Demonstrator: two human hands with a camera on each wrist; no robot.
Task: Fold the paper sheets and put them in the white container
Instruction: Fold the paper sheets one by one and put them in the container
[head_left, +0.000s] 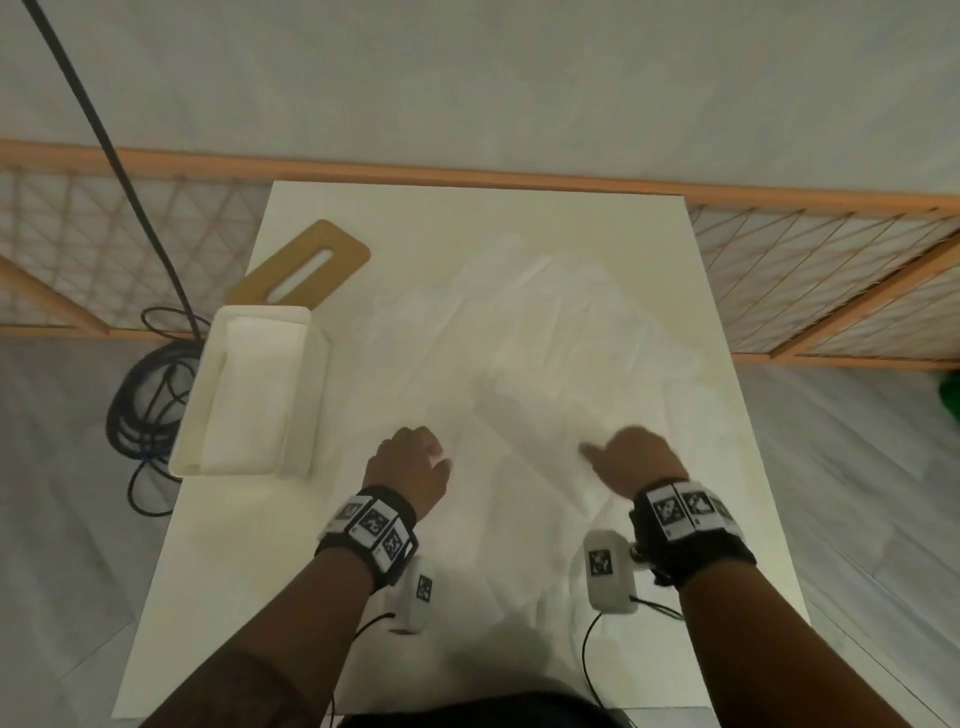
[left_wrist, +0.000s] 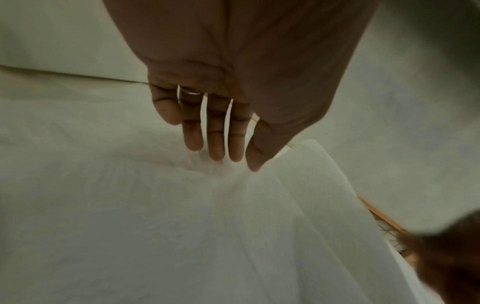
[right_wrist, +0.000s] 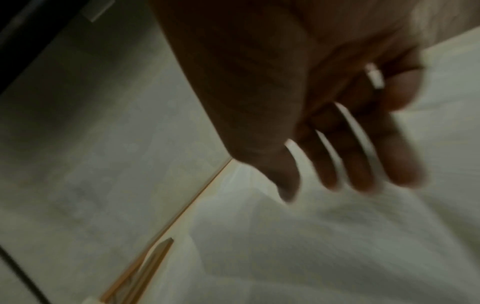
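Several thin white paper sheets (head_left: 519, 364) lie crumpled and overlapping across the white table (head_left: 218, 597). My left hand (head_left: 410, 457) hovers over their near left part; in the left wrist view its fingers (left_wrist: 215, 144) are straight and point down, with the tips at the paper (left_wrist: 182, 226). My right hand (head_left: 634, 460) is over the near right part, thumb stuck out to the left. In the blurred right wrist view its fingers (right_wrist: 358, 170) are spread just above the paper (right_wrist: 311, 246). The white container (head_left: 189, 415) stands at the table's left edge with folded paper (head_left: 254, 395) inside.
A wooden lid (head_left: 306, 270) with a slot lies behind the container. A wooden lattice fence (head_left: 831, 270) runs along the far side of the table. A coiled black cable (head_left: 140, 405) lies on the floor at the left. Something green (head_left: 948, 400) shows at the right edge.
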